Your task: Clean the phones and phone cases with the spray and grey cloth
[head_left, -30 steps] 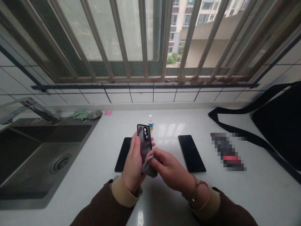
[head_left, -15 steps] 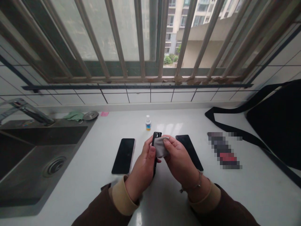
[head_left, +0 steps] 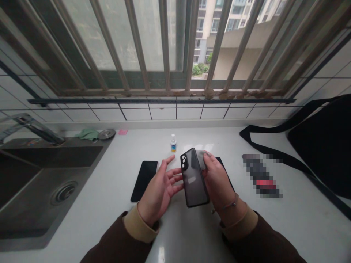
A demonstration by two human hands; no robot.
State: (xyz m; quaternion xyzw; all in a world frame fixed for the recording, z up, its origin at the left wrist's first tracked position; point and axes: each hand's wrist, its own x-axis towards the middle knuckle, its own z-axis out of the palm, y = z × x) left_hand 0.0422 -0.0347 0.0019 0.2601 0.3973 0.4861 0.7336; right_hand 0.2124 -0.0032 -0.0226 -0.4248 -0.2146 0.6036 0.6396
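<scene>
A dark phone in a smoky case (head_left: 193, 178) hangs over the white counter (head_left: 109, 190), camera side up. My right hand (head_left: 219, 180) grips its right edge and also pinches a small grey cloth (head_left: 201, 157) behind the top. My left hand (head_left: 160, 188) is just left of that phone, fingers spread, fingertips close to its edge, holding nothing. A second black phone (head_left: 144, 175) lies screen up on the counter to the left. Another black phone (head_left: 222, 164) lies mostly hidden behind my right hand.
A small white bottle (head_left: 173, 143) stands behind the phones. A steel sink (head_left: 41, 182) with a tap (head_left: 33, 126) fills the left. A black bag with a strap (head_left: 320, 142) and a blurred dark object (head_left: 261, 175) lie at the right. A barred window rises behind.
The cased phone passed from my left hand to my right and turned camera side up. My left hand let go and spread its fingers. The cloth moved behind the phone's top.
</scene>
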